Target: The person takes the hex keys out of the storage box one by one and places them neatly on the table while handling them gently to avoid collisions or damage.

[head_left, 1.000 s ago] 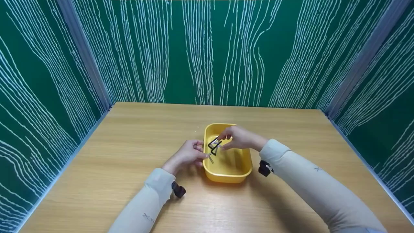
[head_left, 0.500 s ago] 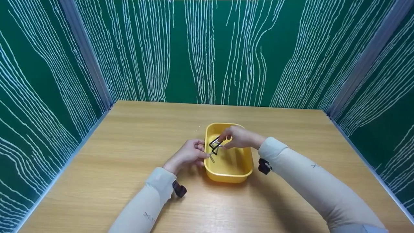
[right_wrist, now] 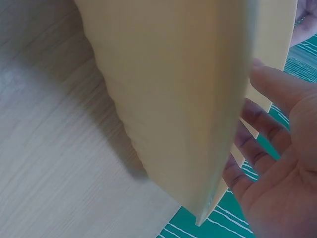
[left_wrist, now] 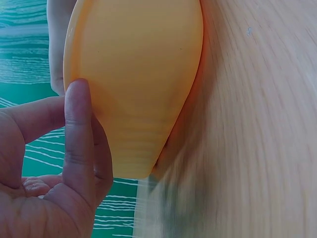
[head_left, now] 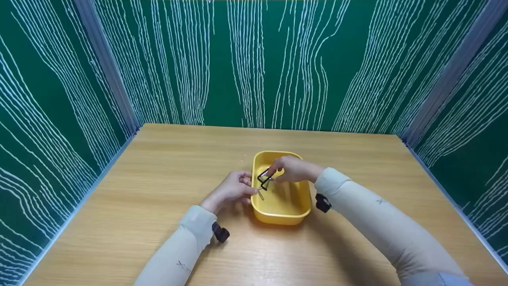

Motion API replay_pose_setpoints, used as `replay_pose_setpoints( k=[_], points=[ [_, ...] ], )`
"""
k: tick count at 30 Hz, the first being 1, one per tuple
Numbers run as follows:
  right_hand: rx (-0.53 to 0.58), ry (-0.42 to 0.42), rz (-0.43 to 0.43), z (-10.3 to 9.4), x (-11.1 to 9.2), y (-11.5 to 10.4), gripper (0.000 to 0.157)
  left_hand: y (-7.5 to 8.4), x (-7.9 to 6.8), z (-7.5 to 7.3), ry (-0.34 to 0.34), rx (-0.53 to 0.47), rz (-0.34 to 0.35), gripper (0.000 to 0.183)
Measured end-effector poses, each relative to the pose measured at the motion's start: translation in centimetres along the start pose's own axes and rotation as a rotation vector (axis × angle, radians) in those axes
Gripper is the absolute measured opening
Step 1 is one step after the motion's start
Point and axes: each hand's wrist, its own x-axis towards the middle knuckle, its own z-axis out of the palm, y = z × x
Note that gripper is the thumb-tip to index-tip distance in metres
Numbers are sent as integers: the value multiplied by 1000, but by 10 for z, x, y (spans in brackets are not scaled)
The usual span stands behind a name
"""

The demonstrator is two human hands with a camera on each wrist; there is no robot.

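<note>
A small black angular frame with thin silver rods (head_left: pixel 259 177) is held above the floor of a yellow plastic tub (head_left: pixel 281 216); its exact kind is too small to make out. From the right, my right hand (head_left: pixel 293 168) reaches over the tub and grips the frame's upper end with thumb and fingers. My left hand (head_left: pixel 232 187) is at the tub's left rim, pinching the silver rod at the lower end. In the left wrist view, fingers (left_wrist: pixel 79 124) stand against the tub's outer wall. The right wrist view has the right fingertips partly hidden behind the tub wall.
The tub stands on a wooden table (head_left: pixel 166 167). Green panels with white wavy lines (head_left: pixel 222 67) enclose the back and both sides. A few tiny pale specks lie on the table left of the tub. Each forearm wears a small black wrist camera (head_left: pixel 220 232).
Very little differs. The whole head view has shifted slightly, and the right forearm has drawn in a little to the left. Both hands keep their places at the black frame.
</note>
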Motion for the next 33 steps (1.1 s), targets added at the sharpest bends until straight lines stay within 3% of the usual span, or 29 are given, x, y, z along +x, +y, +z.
replay_pose_setpoints(
  k=[7,14,23,26,33],
  points=[
    [-28,-49,50,1,8,0,33,0,0,-1,11,-17,-5,57],
    [-81,-83,31,2,13,1,34,1,0,-1,12,-6,6,55],
    [-89,-109,104,6,15,2,32,0,0,0,13,3,2,57],
    [-108,-102,81,8,16,4,32,0,0,0,16,2,2,58],
    [-125,-60,-65,15,19,9,30,-3,1,1,5,-35,13,54]
  ],
)
